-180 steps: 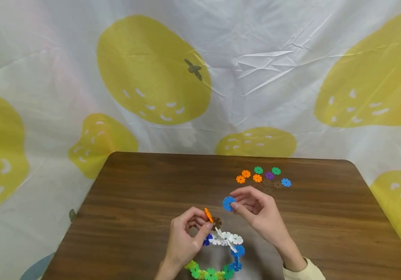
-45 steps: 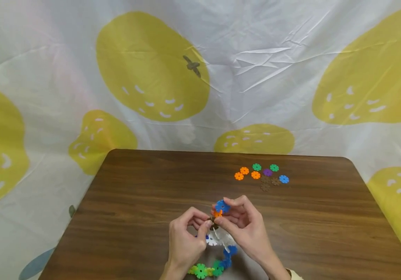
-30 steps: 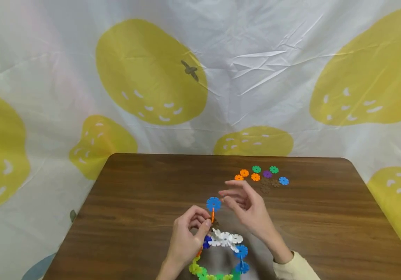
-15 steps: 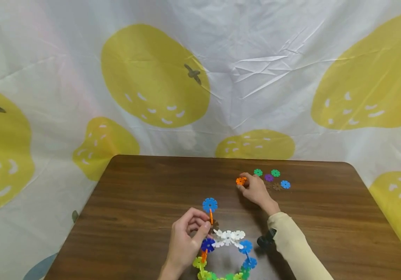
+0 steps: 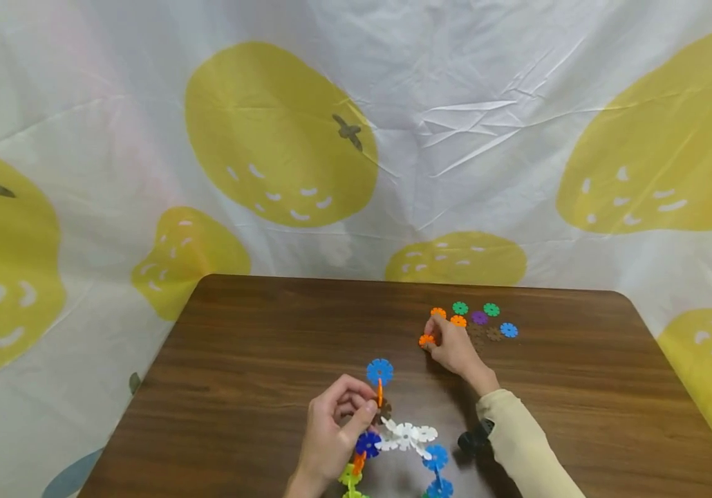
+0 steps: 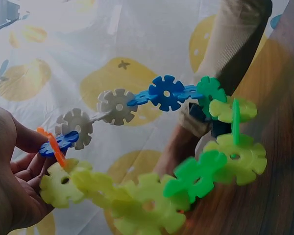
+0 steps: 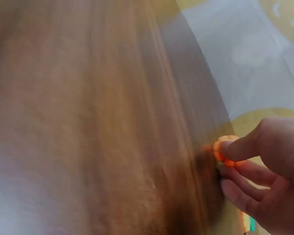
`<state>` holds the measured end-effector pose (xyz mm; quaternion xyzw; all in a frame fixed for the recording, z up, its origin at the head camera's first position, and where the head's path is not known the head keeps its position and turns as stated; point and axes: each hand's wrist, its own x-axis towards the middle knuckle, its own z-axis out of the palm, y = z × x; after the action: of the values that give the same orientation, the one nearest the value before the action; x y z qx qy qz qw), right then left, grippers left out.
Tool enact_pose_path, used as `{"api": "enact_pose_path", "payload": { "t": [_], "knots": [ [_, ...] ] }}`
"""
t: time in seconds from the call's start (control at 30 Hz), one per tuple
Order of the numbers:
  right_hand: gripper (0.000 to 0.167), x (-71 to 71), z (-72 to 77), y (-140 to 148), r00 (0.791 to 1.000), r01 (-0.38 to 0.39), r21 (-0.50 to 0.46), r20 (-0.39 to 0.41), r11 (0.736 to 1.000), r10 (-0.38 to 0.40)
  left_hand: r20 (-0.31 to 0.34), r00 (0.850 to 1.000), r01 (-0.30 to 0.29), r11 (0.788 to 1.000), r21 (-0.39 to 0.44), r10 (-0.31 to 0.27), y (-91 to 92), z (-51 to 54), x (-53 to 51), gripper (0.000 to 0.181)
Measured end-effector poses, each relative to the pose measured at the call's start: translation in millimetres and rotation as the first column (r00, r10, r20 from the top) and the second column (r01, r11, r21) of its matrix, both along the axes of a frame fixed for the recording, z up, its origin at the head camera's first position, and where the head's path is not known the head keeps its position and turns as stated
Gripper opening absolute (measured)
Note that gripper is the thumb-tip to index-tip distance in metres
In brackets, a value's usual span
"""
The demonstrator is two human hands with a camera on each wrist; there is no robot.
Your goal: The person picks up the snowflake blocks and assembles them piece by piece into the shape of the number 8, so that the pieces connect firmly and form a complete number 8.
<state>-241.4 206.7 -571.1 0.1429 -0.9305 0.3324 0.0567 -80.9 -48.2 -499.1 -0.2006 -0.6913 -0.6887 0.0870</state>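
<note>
My left hand [image 5: 331,432] grips a ring-shaped chain of slotted plastic flower discs, raised off the table in the left wrist view. White discs [image 5: 407,436], light blue discs [image 5: 435,456] and a dark blue disc [image 5: 368,444] belong to it; yellow discs [image 6: 149,203] and green ones show in the left wrist view. By the left fingertips, a brown disc [image 5: 384,410], an upright orange disc [image 5: 380,393] and a blue disc [image 5: 380,371] stick up from the chain. Farther back, my right hand [image 5: 457,347] pinches a loose orange disc [image 5: 426,340], also seen in the right wrist view.
Loose discs lie at the back right of the brown table [image 5: 269,346]: orange [image 5: 458,321], green [image 5: 460,308], purple [image 5: 479,317], brown [image 5: 493,334] and blue [image 5: 509,330]. A lemon-print curtain [image 5: 455,173] hangs behind the table. A black device [image 5: 475,437] sits under the right wrist.
The blue disc has been joined onto the orange one above the chain. My right hand has let go there, reached to the loose discs and drawn an orange one nearer. My left hand keeps its grip.
</note>
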Motion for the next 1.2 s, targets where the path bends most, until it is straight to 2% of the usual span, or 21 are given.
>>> {"api": "enact_pose_path", "payload": {
  "t": [0.1,0.17,0.23,0.3,0.37,0.4,0.47,0.57,0.63,0.73,0.83,1.03,1.2],
  "knots": [
    [0.017,16.7,7.7,-4,0.999,-0.043,-0.138,0.001,0.989,0.044,-0.005,1.000,0.005,1.000,0.029,-0.005,0.2,-0.2,0.8,0.011],
    [0.016,29.6,18.3,-7,0.996,-0.085,-0.271,-0.003,0.959,0.088,-0.008,1.000,0.012,0.999,0.051,-0.011,0.1,0.2,1.3,0.015],
    [0.016,44.6,34.5,-11,0.988,-0.148,-0.421,-0.022,0.895,0.153,-0.001,1.000,0.019,0.997,0.076,-0.019,-0.1,0.5,1.6,0.024],
    [0.017,59.8,52.8,-15,0.973,-0.222,-0.546,-0.068,0.808,0.222,0.008,1.000,0.020,0.995,0.099,-0.021,-0.2,1.4,2.0,0.036],
    [0.018,74.9,70.6,-19,0.953,-0.292,-0.630,-0.125,0.719,0.278,0.005,1.000,0.022,0.993,0.118,-0.022,-0.5,1.8,2.2,0.047],
    [0.018,81.8,78.2,-21,0.944,-0.318,-0.656,-0.152,0.684,0.293,-0.001,1.000,0.021,0.992,0.125,-0.021,-0.6,2.0,2.4,0.051],
    [0.018,93.0,89.9,-26,0.932,-0.352,-0.684,-0.194,0.639,0.306,-0.044,0.999,0.016,0.992,0.126,-0.011,-0.4,2.4,2.4,0.052],
    [0.017,103.2,100.2,-33,0.919,-0.387,-0.703,-0.245,0.596,0.307,-0.102,0.995,0.007,0.993,0.116,0.004,0.3,2.0,1.8,0.049],
    [0.018,106.2,103.6,-37,0.914,-0.403,-0.703,-0.272,0.586,0.302,-0.109,0.994,-0.003,0.994,0.106,0.014,1.1,2.2,1.6,0.048],
    [0.019,106.8,105.0,-41,0.899,-0.437,-0.700,-0.314,0.564,0.306,-0.077,0.997,-0.017,0.995,0.097,0.024,2.1,2.9,1.9,0.048],
    [0.020,106.4,105.1,-42,0.888,-0.459,-0.698,-0.337,0.550,0.313,-0.078,0.997,-0.021,0.996,0.087,0.028,2.4,3.2,2.4,0.047],
    [0.020,107.5,105.5,-43,0.891,-0.454,-0.686,-0.345,0.569,0.295,-0.134,0.991,-0.007,0.997,0.079,0.017,2.1,2.7,1.5,0.046],
    [0.018,110.0,104.5,-44,0.906,-0.422,-0.699,-0.322,0.577,0.273,-0.173,0.985,0.001,0.996,0.089,0.014,2.7,2.4,0.7,0.044]
  ]
}}
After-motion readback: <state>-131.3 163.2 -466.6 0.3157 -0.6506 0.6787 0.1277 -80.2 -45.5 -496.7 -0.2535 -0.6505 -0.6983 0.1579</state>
